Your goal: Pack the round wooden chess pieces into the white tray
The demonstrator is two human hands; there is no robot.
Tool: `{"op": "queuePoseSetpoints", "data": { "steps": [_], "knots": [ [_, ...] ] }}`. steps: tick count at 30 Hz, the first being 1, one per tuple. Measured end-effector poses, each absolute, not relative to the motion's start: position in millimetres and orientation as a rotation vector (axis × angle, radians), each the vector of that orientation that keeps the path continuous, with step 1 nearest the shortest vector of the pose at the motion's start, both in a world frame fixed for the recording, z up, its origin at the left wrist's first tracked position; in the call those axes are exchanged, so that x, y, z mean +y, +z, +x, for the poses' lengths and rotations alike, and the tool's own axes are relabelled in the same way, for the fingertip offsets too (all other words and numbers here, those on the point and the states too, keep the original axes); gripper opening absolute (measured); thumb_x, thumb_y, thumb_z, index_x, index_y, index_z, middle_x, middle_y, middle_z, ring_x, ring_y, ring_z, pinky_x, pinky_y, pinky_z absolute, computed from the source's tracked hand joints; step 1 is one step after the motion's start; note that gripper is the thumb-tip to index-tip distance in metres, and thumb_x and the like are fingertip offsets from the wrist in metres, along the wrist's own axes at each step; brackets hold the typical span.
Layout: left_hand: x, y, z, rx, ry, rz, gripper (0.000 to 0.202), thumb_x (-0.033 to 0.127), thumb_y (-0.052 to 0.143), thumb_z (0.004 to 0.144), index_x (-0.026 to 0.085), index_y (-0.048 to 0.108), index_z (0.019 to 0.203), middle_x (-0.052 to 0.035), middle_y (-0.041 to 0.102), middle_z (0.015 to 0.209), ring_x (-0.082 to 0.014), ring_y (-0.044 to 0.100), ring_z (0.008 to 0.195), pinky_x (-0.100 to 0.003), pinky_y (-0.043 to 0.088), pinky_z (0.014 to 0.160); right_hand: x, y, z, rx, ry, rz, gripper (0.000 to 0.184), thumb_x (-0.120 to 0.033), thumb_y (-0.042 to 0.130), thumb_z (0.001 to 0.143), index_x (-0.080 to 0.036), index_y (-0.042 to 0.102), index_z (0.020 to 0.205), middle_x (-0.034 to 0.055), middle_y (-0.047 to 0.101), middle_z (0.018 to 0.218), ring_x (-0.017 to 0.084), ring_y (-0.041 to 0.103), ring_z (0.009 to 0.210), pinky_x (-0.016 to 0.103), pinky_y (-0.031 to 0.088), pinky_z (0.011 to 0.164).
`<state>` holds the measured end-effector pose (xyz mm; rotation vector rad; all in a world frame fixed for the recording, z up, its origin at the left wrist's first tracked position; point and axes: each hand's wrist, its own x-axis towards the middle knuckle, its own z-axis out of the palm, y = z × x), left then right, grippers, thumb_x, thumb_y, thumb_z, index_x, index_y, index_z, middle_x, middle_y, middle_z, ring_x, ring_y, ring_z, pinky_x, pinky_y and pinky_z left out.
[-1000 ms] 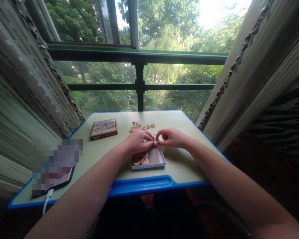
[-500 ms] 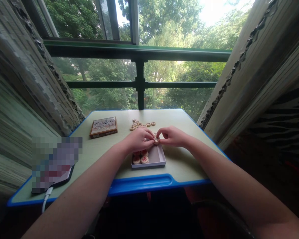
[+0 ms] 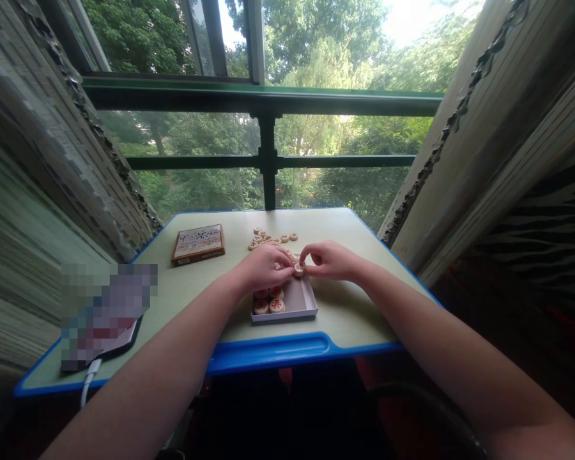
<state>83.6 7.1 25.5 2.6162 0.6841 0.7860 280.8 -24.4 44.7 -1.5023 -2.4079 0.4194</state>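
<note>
Over the far part of a shallow white box tray [image 3: 287,315], my two hands meet at a round wooden xiangqi piece [image 3: 299,270]. My right hand [image 3: 333,260] pinches it from the right between thumb and index finger. My left hand [image 3: 263,265] is curled, its thumb and fingertips against the piece's left side. Inside the tray's left part, red-marked xiangqi pieces [image 3: 276,305] sit in rows, some hidden beneath my left hand. The right part of the tray shows its bare bottom. Beyond my hands, several loose xiangqi pieces [image 3: 284,239] lie on the table, a few stacked.
A flat printed box lid [image 3: 199,244] lies at the table's back left. At the left edge rests a blurred-out device [image 3: 108,319] with a white cable [image 3: 90,380]. The table [image 3: 364,313] has a blue rim and front groove; curtains [image 3: 426,166] and a railed window surround it.
The piece between my fingers has shifted very slightly, and its face tilts a little more into view. Both hands stay nearly in place; the whole view has drifted a few pixels.
</note>
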Motion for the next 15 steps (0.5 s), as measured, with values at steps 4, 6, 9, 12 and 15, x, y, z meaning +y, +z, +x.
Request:
{"op": "queuePoseSetpoints", "data": {
  "steps": [4, 6, 9, 12, 15],
  "knots": [
    [10, 25, 82, 0.680, 0.722, 2.621, 0.017, 0.022, 0.059, 0.073, 0.022, 0.073, 0.064, -0.0014, 0.072, 0.073, -0.0191, 0.062, 0.083, -0.032, 0.046, 0.086, -24, 44, 281, -2.411, 0.409, -1.519, 0.020, -0.030, 0.060, 0.073, -0.017, 0.067, 0.086, -0.0051, 0.045, 0.053, 0.008, 0.038, 0.050, 0.023, 0.023, 0.052],
    [11, 25, 82, 0.708, 0.681, 2.606, 0.017, 0.023, 0.058, 0.072, 0.022, 0.074, 0.065, -0.0013, 0.072, 0.071, -0.0204, 0.061, 0.089, -0.032, 0.045, 0.087, -24, 44, 281, -2.413, 0.403, -1.517, 0.020, -0.031, 0.061, 0.073, -0.017, 0.067, 0.086, -0.0050, 0.045, 0.053, 0.008, 0.037, 0.050, 0.022, 0.023, 0.051],
    [9, 28, 82, 0.785, 0.609, 2.600, 0.018, 0.023, 0.057, 0.071, 0.023, 0.074, 0.066, -0.0011, 0.072, 0.071, -0.0227, 0.058, 0.097, -0.036, 0.040, 0.095, -25, 45, 281, -2.425, 0.387, -1.510, 0.020, -0.031, 0.060, 0.073, -0.017, 0.067, 0.086, -0.0050, 0.045, 0.054, 0.008, 0.037, 0.050, 0.022, 0.022, 0.051],
    [4, 33, 83, 0.885, 0.534, 2.608, 0.019, 0.025, 0.055, 0.072, 0.024, 0.074, 0.067, -0.0010, 0.072, 0.075, -0.0253, 0.055, 0.105, -0.044, 0.027, 0.104, -25, 47, 281, -2.442, 0.372, -1.509, 0.022, -0.031, 0.060, 0.074, -0.017, 0.067, 0.089, -0.0050, 0.045, 0.056, 0.008, 0.038, 0.051, 0.022, 0.023, 0.051],
    [1, 36, 84, 0.934, 0.488, 2.608, 0.021, 0.027, 0.053, 0.073, 0.024, 0.074, 0.067, -0.0011, 0.072, 0.077, -0.0261, 0.053, 0.108, -0.047, 0.021, 0.106, -26, 48, 281, -2.447, 0.366, -1.536, 0.025, -0.036, 0.061, 0.074, -0.017, 0.067, 0.090, -0.0049, 0.046, 0.056, 0.008, 0.038, 0.051, 0.022, 0.023, 0.052]
  ]
}}
